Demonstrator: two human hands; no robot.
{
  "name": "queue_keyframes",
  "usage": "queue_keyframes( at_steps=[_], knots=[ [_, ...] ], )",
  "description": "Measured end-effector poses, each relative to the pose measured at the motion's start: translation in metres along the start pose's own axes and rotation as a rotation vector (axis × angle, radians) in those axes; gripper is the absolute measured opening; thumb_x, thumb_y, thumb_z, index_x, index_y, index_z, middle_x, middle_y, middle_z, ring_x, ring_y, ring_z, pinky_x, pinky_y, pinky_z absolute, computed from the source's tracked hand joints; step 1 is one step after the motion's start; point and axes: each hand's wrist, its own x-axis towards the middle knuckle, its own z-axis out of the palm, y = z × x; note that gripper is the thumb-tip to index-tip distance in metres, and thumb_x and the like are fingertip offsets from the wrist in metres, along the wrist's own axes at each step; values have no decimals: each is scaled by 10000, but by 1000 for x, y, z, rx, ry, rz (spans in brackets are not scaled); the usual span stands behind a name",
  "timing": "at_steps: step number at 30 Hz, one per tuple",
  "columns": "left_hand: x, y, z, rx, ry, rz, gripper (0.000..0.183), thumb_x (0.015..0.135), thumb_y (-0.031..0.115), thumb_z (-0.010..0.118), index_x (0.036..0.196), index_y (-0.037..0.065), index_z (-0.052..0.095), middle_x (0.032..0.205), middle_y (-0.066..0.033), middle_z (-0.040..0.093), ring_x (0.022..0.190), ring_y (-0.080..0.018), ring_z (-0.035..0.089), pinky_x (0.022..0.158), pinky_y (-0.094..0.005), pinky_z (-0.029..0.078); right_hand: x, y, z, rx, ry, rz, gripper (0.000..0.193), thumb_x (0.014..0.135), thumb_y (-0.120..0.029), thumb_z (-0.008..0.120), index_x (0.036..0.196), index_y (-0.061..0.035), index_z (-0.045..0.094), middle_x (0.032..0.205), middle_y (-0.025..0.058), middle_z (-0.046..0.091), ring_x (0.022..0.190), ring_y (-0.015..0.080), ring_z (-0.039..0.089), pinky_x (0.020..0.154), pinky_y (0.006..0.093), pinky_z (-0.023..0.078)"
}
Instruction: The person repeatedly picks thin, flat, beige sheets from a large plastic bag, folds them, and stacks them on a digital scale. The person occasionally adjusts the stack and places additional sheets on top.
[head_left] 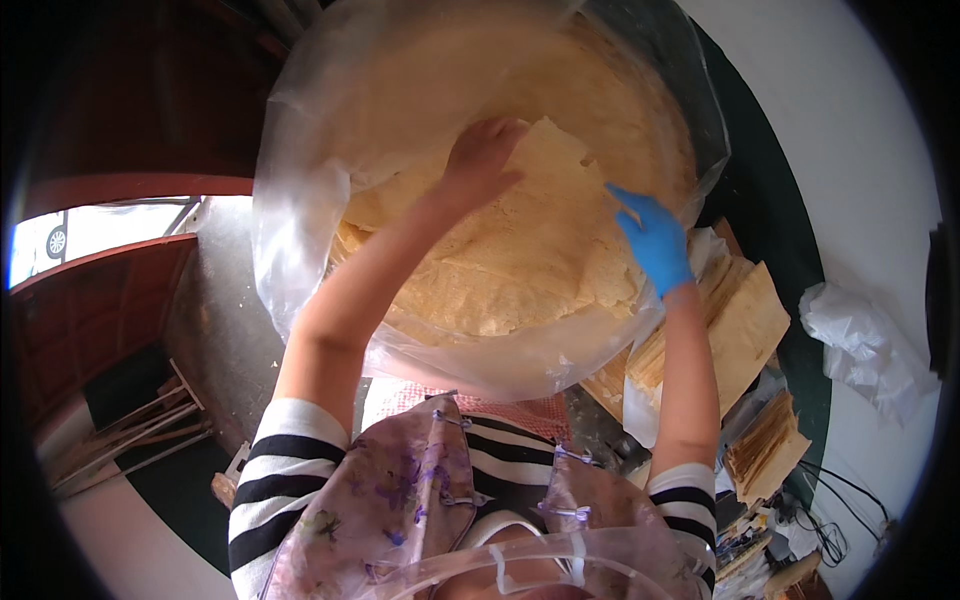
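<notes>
A large stack of thin, round, tan flatbread-like sheets (470, 285) fills a clear plastic bag (290, 230) in front of me. On top lies a sheet with a ragged, pointed edge (548, 150). My bare left hand (485, 160), a little blurred, is over the stack beside that edge, its thumb apart from its curved fingers. At the right side of the stack is my right hand (652, 240) in a blue glove. Its index finger and thumb point left with a gap between them, and I see nothing in it; its other fingers are partly hidden.
Folded stacks of similar tan sheets (745, 325) lie to the right, with a smaller bundle (768, 445) nearer me. A white plastic bag (865, 335) and black cables (845, 500) are farther right. Wooden slats (150, 435) lean at the lower left, below a red panel (105, 320).
</notes>
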Motion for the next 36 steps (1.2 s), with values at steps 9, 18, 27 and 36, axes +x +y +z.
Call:
queue_keyframes(
  at_steps=[9, 18, 27, 36],
  knots=[
    [68, 42, -2, -124, -633, -287, 276, 710, 116, 672, 974, 88, 596, 877, -112, 631, 847, -301, 600, 738, -431, 455, 77, 77, 14, -15, -227, 124, 433, 888, -183, 480, 1317, -132, 504, 1300, 191, 508, 1196, 342, 473, 1017, 359, 371],
    [-78, 113, -107, -4, -277, 368, 527, 657, 58, 634, 1178, 65, 558, 709, -19, 541, 727, -204, 570, 699, -357, 452, 78, 40, 20, 132, -386, -17, 595, 773, -336, 699, 1309, -153, 519, 1327, 144, 502, 1223, 312, 463, 1035, 331, 364],
    [-120, 116, -112, 10, -148, 32, 231, 620, 99, 670, 847, 119, 636, 979, -39, 586, 931, -236, 566, 810, -378, 449, 54, -59, -33, -28, -731, 213, 413, 785, -327, 682, 1073, -32, 656, 1002, 163, 663, 975, 271, 615, 845, 333, 465],
    [-137, 115, -138, -106, -39, 210, 211, 635, 54, 649, 839, 76, 601, 1040, -83, 642, 983, -263, 630, 861, -415, 497, 14, 46, -170, 260, -183, 645, 358, 867, -271, 631, 1055, 32, 642, 933, 69, 662, 818, 137, 617, 730, 263, 493]
  ],
)
